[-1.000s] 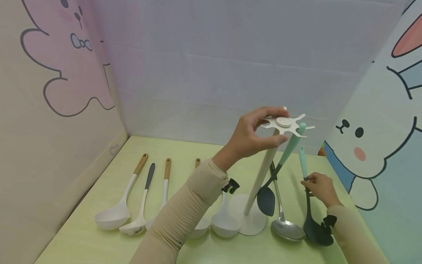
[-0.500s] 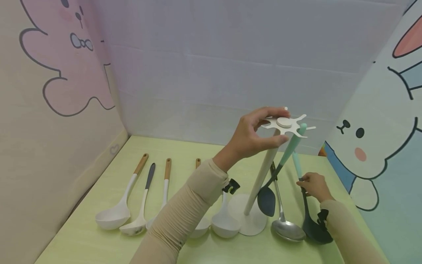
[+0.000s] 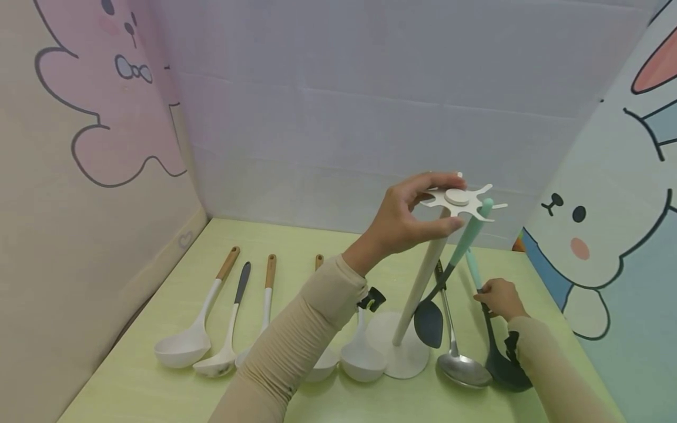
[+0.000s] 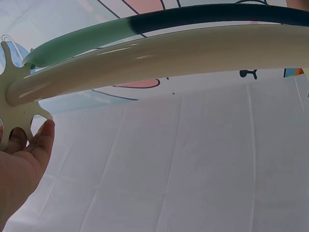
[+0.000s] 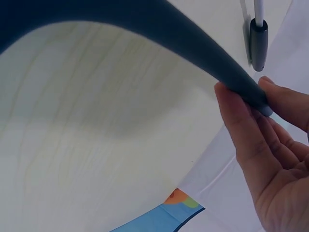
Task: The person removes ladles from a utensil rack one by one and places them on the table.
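In the head view my left hand (image 3: 404, 211) grips the edge of the white hooked top (image 3: 436, 197) of a utensil stand, fingers behind and thumb in front. The left wrist view has the stand's pole (image 4: 145, 58) running across it. From one hook hangs a utensil with a mint handle (image 3: 469, 238) and a dark rounded head (image 3: 428, 324). At the right, my right hand (image 3: 501, 298) pinches the dark shaft of a ladle just below its mint handle (image 3: 473, 269). Its dark bowl (image 3: 505, 371) is low by the table, partly behind my sleeve. Close up, thumb and fingers meet round the shaft (image 5: 227, 70).
A steel ladle (image 3: 464, 370) lies between the stand's round base (image 3: 404, 359) and the dark ladle. Left of the base are several white ladles, among them a wooden-handled one (image 3: 185, 346), and a white slotted spoon (image 3: 217, 361) with a grey handle. Walls rise behind and at both sides.
My right hand has moved left with the dark ladle, whose handle end has swung left and slightly down while its bowl has shifted little. My left hand stays on the stand's top.
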The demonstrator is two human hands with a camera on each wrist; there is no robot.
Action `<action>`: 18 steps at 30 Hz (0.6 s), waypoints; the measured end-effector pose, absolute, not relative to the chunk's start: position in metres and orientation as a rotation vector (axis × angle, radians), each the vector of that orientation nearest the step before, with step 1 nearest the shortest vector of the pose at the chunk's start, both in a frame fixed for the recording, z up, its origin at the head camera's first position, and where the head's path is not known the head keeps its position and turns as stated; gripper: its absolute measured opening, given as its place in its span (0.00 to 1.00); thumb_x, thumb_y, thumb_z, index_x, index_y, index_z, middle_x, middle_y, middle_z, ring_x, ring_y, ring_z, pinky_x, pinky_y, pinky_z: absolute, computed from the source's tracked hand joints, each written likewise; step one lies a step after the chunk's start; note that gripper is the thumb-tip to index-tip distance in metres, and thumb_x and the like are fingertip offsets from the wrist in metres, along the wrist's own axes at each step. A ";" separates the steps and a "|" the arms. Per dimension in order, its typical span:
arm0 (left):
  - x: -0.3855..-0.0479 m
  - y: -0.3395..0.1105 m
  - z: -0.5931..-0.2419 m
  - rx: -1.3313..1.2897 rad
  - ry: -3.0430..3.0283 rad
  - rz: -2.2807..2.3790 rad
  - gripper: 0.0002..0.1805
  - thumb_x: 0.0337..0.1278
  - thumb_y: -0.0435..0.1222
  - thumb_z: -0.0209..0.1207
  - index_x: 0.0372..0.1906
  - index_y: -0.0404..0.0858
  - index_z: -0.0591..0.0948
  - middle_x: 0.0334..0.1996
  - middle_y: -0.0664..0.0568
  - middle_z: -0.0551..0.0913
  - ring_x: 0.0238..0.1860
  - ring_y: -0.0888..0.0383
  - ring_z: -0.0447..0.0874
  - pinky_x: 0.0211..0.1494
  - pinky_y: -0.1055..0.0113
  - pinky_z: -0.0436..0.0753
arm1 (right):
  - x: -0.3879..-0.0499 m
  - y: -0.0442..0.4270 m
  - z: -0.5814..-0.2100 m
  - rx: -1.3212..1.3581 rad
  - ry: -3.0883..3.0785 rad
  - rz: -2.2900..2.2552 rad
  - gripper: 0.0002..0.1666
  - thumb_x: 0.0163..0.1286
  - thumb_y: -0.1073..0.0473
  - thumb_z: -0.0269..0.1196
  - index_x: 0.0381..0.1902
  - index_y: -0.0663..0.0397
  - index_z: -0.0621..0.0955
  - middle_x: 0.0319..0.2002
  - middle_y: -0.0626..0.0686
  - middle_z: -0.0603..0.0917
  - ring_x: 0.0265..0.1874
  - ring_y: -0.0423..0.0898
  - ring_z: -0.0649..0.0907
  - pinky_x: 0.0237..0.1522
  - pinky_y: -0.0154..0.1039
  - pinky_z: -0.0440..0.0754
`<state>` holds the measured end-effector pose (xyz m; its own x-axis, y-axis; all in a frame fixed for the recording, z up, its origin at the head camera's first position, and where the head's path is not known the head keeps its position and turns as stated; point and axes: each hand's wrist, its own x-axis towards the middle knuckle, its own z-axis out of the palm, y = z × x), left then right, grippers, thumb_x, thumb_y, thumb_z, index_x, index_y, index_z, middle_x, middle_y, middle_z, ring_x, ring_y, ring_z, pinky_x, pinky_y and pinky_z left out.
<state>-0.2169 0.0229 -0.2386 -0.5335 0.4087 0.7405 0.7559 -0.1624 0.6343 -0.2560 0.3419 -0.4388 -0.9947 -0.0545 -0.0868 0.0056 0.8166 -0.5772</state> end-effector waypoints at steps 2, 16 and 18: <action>-0.217 0.023 -0.238 -1.331 -1.821 -1.749 0.25 0.51 0.26 0.66 0.57 0.25 0.77 0.55 0.38 0.81 0.51 0.65 0.77 0.57 0.68 0.78 | -0.257 0.342 -0.440 -0.043 2.898 -0.914 0.10 0.63 0.71 0.65 0.30 0.79 0.79 0.24 0.60 0.81 0.20 0.48 0.82 0.22 0.44 0.86; -0.216 0.022 -0.237 -1.340 -1.818 -1.755 0.25 0.51 0.25 0.66 0.57 0.24 0.77 0.56 0.38 0.81 0.52 0.65 0.77 0.57 0.68 0.78 | -0.264 0.351 -0.458 -0.013 2.885 -0.827 0.12 0.63 0.70 0.64 0.32 0.82 0.79 0.24 0.59 0.81 0.19 0.48 0.82 0.21 0.43 0.86; -0.215 0.022 -0.237 -1.338 -1.820 -1.755 0.25 0.51 0.25 0.66 0.57 0.24 0.77 0.56 0.38 0.81 0.52 0.65 0.78 0.57 0.68 0.78 | -0.264 0.351 -0.461 -0.023 2.885 -0.807 0.12 0.63 0.69 0.64 0.32 0.82 0.79 0.23 0.60 0.81 0.18 0.48 0.82 0.21 0.42 0.85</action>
<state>-0.2154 0.0222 -0.2371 -0.5315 0.4136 0.7392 0.7539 -0.1669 0.6355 -0.2643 0.3513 -0.4613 -0.9893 -0.0539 -0.1358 0.0244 0.8556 -0.5171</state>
